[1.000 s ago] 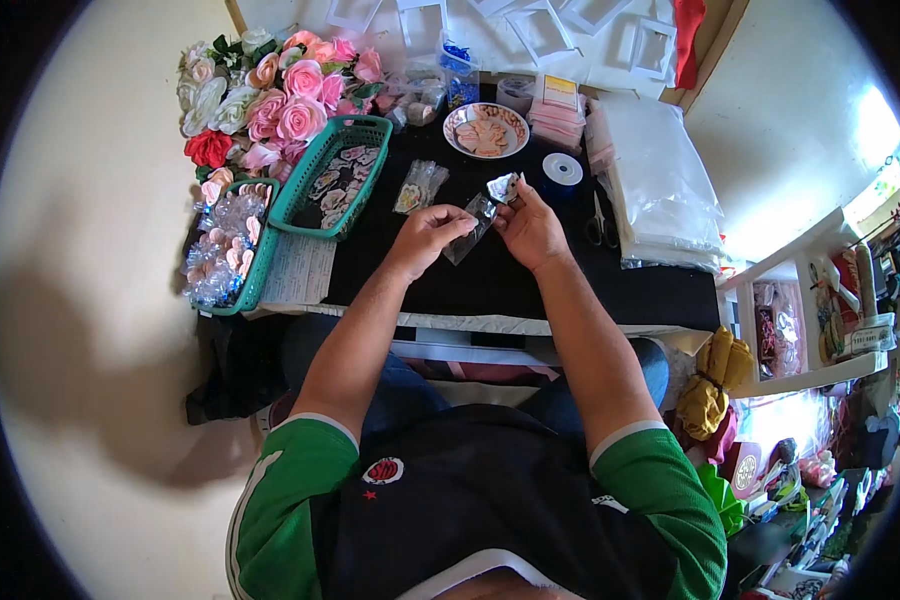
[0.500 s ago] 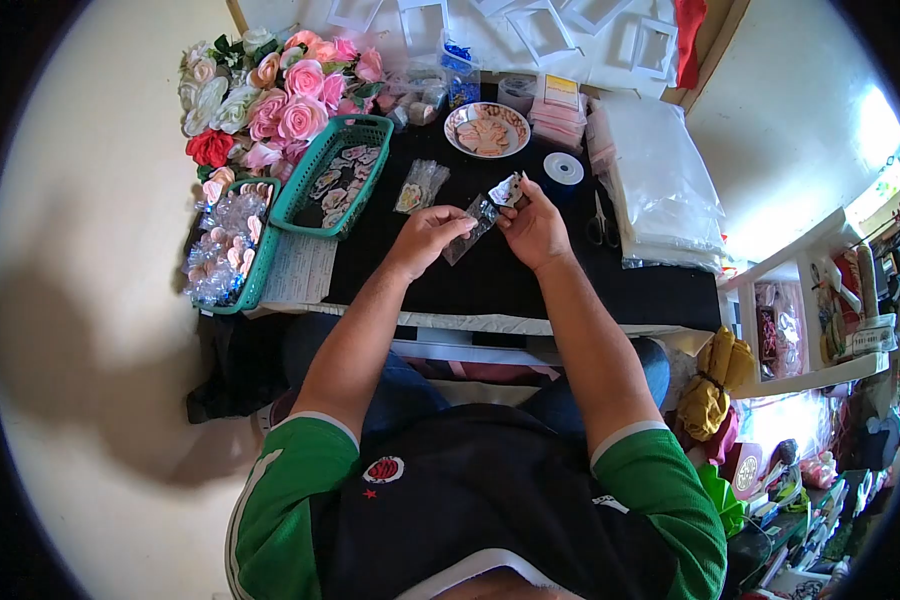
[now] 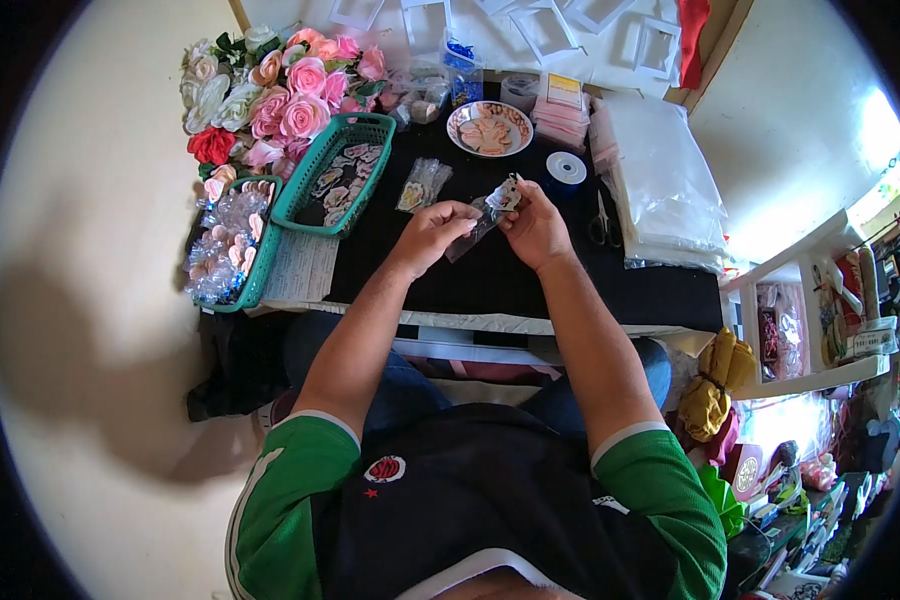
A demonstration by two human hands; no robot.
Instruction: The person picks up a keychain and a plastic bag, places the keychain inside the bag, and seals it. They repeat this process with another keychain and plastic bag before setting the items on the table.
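Observation:
My left hand (image 3: 438, 237) pinches a small transparent plastic bag (image 3: 478, 232) between thumb and fingers over the black tabletop (image 3: 390, 282). In my right hand (image 3: 538, 228) is a small white cutout with dark and golden details (image 3: 504, 195), gripped between thumb and fingertips. The cutout's lower end overlaps the bag's upper end, and the two hands are close together. Just left of them lies a little stack of filled transparent bags (image 3: 423, 186). A patterned bowl (image 3: 523, 146) with pale orange cutouts stands beyond my hands.
A green basket (image 3: 287, 222) of similar cutouts stands left, beside another green basket (image 3: 261, 268) of wrapped pieces. Artificial roses (image 3: 300, 115) fill the back left. Rightward are a ribbon spool (image 3: 566, 170), scissors (image 3: 601, 222) and stacked plastic sheets (image 3: 660, 180).
The white cutout has tilted and come down against the bag's upper end, where they now overlap. Both hands stay nearly in place.

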